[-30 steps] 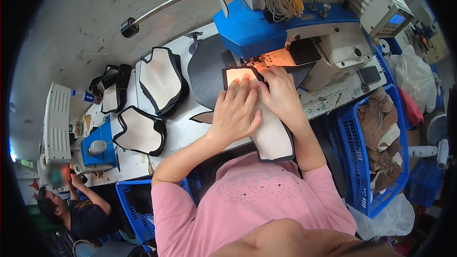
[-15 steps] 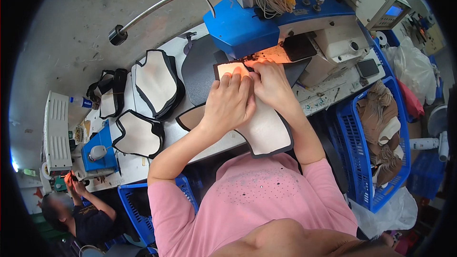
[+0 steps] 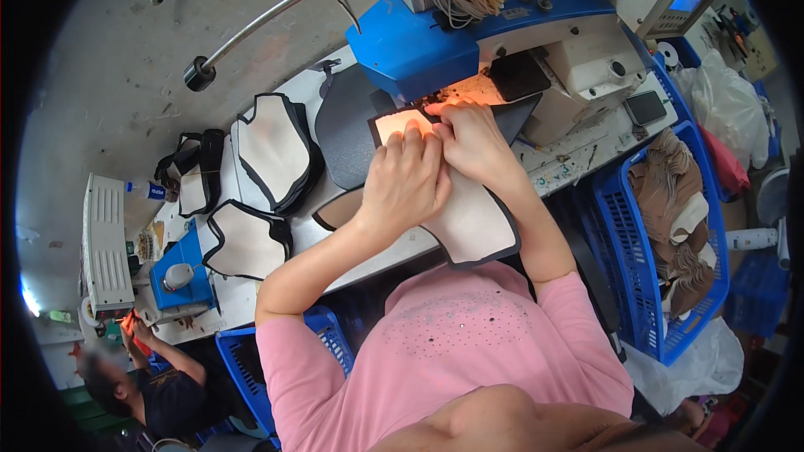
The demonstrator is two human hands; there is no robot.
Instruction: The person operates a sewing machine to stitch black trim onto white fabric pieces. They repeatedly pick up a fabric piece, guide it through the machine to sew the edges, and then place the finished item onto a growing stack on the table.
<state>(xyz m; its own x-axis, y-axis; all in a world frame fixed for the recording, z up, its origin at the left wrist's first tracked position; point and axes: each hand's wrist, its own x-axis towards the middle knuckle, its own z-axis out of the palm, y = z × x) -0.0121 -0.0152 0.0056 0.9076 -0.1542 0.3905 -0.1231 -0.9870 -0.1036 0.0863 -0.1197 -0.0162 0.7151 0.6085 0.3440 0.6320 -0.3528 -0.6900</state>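
Note:
A cream shoe-upper-like panel (image 3: 476, 224) with black edging lies under the blue head of a bench machine (image 3: 412, 46), lit orange there. Its lower end hangs over the table edge towards me. My left hand (image 3: 404, 177) rests on the panel, fingers stretched out and lying on its cream face. Close beside it, my right hand (image 3: 474, 141) is closed on the panel's black edge near the machine's working point. The fingertips are partly hidden there. A brownish part with a black border (image 3: 339, 208) shows beneath my left wrist.
Stacked cream panels (image 3: 272, 146) and another pile (image 3: 245, 238) lie on the left of the table. A blue basket (image 3: 624, 255) of brown pieces stands at right, another blue basket (image 3: 243, 368) at lower left. A co-worker (image 3: 163, 393) sits at far left by another machine (image 3: 180, 272).
The view has shifted slightly, so the bench and machine appear a little further left. Both hands stay on the panel, near the machine head, with little visible movement.

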